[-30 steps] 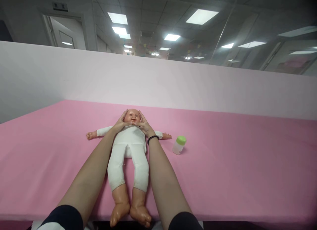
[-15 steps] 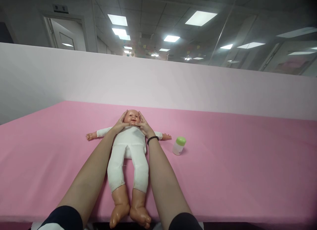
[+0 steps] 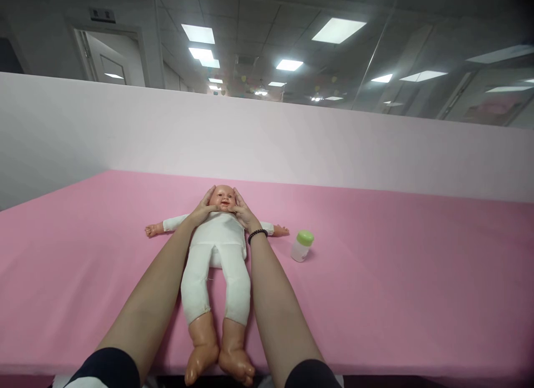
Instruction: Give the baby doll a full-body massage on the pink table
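Observation:
A baby doll [image 3: 217, 229] with a white cloth body lies on its back, head away from me and feet towards me. My left hand [image 3: 204, 210] rests along the left side of its head, with the fingers stretched up the cheek and the thumb at the chin. On the opposite side, my right hand [image 3: 244, 211] lies against the head in the same way, its thumb also near the chin. Both hands touch the doll without wrapping round it. A black beaded bracelet [image 3: 257, 235] circles my right wrist.
A small clear bottle with a green cap [image 3: 302, 246] stands right of the doll's outstretched hand. Pink cloth [image 3: 396, 288] covers the table. Behind it rises a low white partition [image 3: 267, 140], with glass above.

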`<state>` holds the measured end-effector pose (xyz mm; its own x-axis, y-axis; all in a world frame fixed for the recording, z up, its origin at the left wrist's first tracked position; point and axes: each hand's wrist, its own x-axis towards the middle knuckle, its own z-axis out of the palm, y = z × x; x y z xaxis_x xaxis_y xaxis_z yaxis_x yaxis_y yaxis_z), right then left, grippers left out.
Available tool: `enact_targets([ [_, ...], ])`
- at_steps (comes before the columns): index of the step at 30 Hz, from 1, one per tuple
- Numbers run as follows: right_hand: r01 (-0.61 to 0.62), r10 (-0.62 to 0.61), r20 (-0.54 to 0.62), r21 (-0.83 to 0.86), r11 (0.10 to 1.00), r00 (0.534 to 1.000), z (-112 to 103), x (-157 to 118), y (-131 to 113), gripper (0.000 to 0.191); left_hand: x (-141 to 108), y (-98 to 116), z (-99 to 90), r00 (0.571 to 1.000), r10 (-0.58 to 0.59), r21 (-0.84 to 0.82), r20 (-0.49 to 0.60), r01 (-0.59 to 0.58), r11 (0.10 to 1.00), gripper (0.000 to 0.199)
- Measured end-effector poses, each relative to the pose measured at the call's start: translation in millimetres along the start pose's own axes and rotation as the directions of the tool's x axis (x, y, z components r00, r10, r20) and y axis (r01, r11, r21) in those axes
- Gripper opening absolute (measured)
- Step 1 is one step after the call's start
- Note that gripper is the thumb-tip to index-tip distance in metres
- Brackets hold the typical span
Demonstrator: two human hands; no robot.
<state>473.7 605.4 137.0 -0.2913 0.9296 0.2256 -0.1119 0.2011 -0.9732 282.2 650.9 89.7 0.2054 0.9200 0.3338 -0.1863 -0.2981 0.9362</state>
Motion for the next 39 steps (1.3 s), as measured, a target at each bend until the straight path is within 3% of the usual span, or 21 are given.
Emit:
enact_targets([
  [8, 0.010, -0.010, 0.001, -0.038, 0.999, 1.000, 0.4, -7.0, -3.4, 0.040, -6.2, 5.8, 3.9, 1.000, -0.012, 0.069, -0.021, 0.013, 0.998, 0.115],
  [14, 0.009, -0.009, -0.003, -0.035, 0.999, 1.000, 2.7, -6.7, -6.1, 0.040, -2.8, 1.5, 0.6, 1.000, -0.017, 0.011, -0.006, 0.017, 1.000, 0.111],
  [23, 0.014, -0.016, -0.030, -0.049, 0.999, 0.999, 8.6, 0.4, -13.4, 0.040, 17.2, -16.7, -2.3, 0.994, -0.019, -0.041, -0.110, 0.014, 0.999, 0.076],
  [30, -0.003, -0.001, -0.050, -0.086, 0.996, 0.999, 9.6, 3.9, -10.4, 0.042, 22.3, -21.8, -1.5, 0.989, -0.062, -0.062, -0.130, 0.054, 0.997, 0.087],
  [39, -0.051, 0.037, -0.081, -0.183, 0.982, 0.996, 8.4, 9.6, -4.3, 0.046, 22.8, -23.8, -2.1, 0.990, 0.007, 0.110, -0.137, 0.008, 0.994, 0.084],
])
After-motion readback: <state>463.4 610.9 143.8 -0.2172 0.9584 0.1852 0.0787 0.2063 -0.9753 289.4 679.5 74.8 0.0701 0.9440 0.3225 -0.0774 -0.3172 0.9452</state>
